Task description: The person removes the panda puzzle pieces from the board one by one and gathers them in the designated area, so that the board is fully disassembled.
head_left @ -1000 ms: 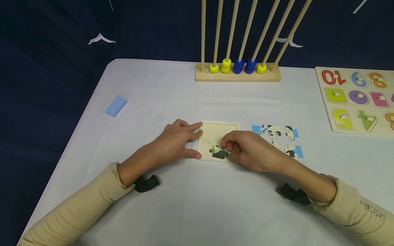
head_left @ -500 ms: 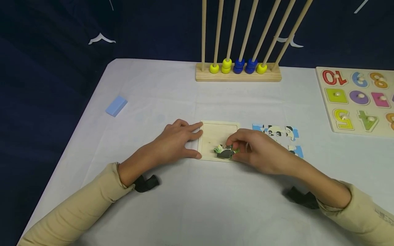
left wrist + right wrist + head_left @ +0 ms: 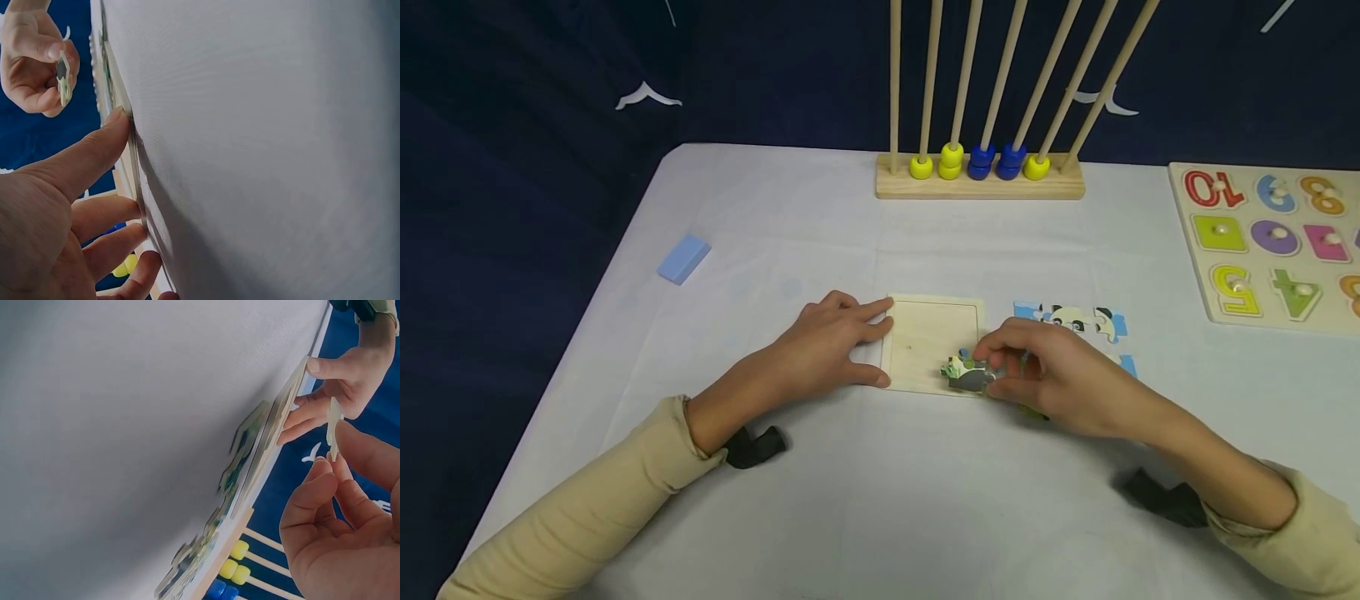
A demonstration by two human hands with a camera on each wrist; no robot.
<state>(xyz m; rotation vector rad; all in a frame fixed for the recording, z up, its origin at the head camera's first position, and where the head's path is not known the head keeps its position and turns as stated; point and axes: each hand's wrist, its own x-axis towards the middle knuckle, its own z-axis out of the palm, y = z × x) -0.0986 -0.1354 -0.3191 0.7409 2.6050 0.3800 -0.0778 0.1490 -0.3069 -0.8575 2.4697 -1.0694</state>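
My right hand (image 3: 1063, 379) pinches a jigsaw puzzle piece (image 3: 970, 379) with green, white and dark grey on it. In the right wrist view the puzzle piece (image 3: 334, 425) is raised above the table, held between thumb and fingertips. Below it lies a square wooden puzzle tray (image 3: 928, 333), its bare inside showing. The fingers and thumb of my left hand (image 3: 823, 350) are spread, with their tips on the tray's left edge. Several panda puzzle pieces (image 3: 1067, 317) lie right of the tray, partly hidden behind my right hand. A greenish piece (image 3: 1034, 412) peeks out under that hand.
A wooden bead abacus (image 3: 981, 187) with tall rods stands at the back. To the right lies a number and shape peg board (image 3: 1206, 283). A blue block (image 3: 684, 259) sits on the left of the white-covered table (image 3: 850, 508).
My right hand has moved right across the tray, carrying the puzzle piece from the tray's lower middle to its lower right corner. My left hand has stayed in place.
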